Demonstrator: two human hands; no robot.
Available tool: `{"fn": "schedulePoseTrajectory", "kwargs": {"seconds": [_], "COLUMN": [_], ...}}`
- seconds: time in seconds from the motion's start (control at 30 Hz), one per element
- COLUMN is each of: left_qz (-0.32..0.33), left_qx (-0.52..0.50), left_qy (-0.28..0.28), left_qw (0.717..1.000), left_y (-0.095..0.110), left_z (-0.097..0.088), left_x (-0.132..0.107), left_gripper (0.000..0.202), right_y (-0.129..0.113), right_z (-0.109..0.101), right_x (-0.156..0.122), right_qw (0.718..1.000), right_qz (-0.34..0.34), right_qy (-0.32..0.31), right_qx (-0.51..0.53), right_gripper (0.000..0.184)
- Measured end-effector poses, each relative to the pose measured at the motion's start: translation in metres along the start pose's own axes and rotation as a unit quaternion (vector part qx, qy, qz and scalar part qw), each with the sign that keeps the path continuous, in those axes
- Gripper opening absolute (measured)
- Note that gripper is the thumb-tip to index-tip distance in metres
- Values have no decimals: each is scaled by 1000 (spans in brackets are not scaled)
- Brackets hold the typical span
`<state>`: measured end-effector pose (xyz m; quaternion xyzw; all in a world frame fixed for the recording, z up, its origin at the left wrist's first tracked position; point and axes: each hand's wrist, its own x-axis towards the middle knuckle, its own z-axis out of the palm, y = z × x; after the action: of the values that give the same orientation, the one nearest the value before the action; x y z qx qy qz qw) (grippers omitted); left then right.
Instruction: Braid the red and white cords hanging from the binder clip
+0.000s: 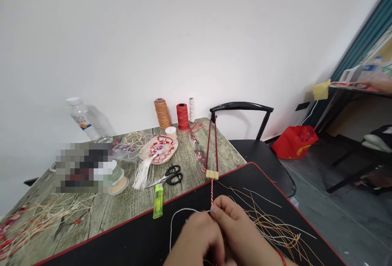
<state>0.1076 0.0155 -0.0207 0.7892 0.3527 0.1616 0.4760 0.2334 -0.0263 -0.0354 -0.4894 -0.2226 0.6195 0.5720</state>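
Observation:
A red-and-white twisted cord (212, 192) hangs from a yellow binder clip (212, 175). Dark red strings (216, 147) run from the clip up to the chair back. My right hand (235, 221) pinches the cord's lower end between thumb and index finger. Right beside it, my left hand (197, 235) is closed with fingers curled under; what they grip is hidden. A loose white cord (172, 225) curves out on the left, passing behind my left hand. Both hands are over a black mat (134, 237) with a red edge.
Black-handled scissors (173, 175), a green lighter (158, 201) and a pink plate (173, 145) with a tasselled ornament lie ahead. Thread spools (183, 117) stand by the wall. Loose tan cords (269, 225) lie at right. A black chair (260, 151) stands beyond; another person's arm (379, 85) shows far right.

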Motion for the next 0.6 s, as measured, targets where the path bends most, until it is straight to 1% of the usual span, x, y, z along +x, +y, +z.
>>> {"fn": "schedulePoseTrajectory", "kwargs": {"seconds": [0.03, 0.07, 0.1, 0.13, 0.2, 0.23, 0.27, 0.3, 0.33, 0.37, 0.43, 0.53, 0.6], "left_qz": [-9, -25, -58, -88, -146, -164, -176, -185, -188, -185, -151, -70, -37], "left_qx": [-12, -35, -88, -147, -269, -313, -339, -348, -342, -324, -262, -114, -7], "left_qy": [12, 24, 29, 26, 2, -11, -16, -16, -13, -10, -1, 39, 63], "left_qw": [1000, 999, 994, 985, 952, 936, 924, 919, 921, 928, 953, 990, 997], "left_y": [5, 9, 11, 13, 13, 11, 10, 8, 5, 3, 1, 3, 8], "left_z": [-5, -9, -12, -12, -9, -6, -3, -1, 1, 2, 0, -7, -13], "left_x": [3, 5, 8, 10, 15, 16, 17, 17, 17, 17, 15, 11, 8], "left_gripper": [4, 5, 9, 12, 17, 18, 20, 22, 23, 23, 20, 12, 7], "right_y": [1, 2, 4, 5, 6, 7, 7, 6, 5, 5, 3, 3, 5], "right_z": [0, -1, -1, -1, -3, -4, -4, -5, -5, -5, -5, -6, -6], "right_x": [0, 1, 1, 2, 2, 2, 2, 2, 2, 2, 2, 3, 4], "right_qw": [1000, 1000, 1000, 999, 992, 987, 982, 978, 975, 972, 965, 963, 972], "right_qz": [-5, -8, -14, -28, -72, -88, -97, -101, -103, -105, -114, -120, -111], "right_qy": [-2, -2, 1, 5, 20, 24, 26, 28, 32, 36, 45, 50, 39], "right_qx": [-7, -14, -24, -43, -102, -132, -159, -181, -196, -209, -233, -235, -201], "right_gripper": [37, 37, 36, 34, 29, 26, 23, 21, 19, 18, 16, 17, 17]}}
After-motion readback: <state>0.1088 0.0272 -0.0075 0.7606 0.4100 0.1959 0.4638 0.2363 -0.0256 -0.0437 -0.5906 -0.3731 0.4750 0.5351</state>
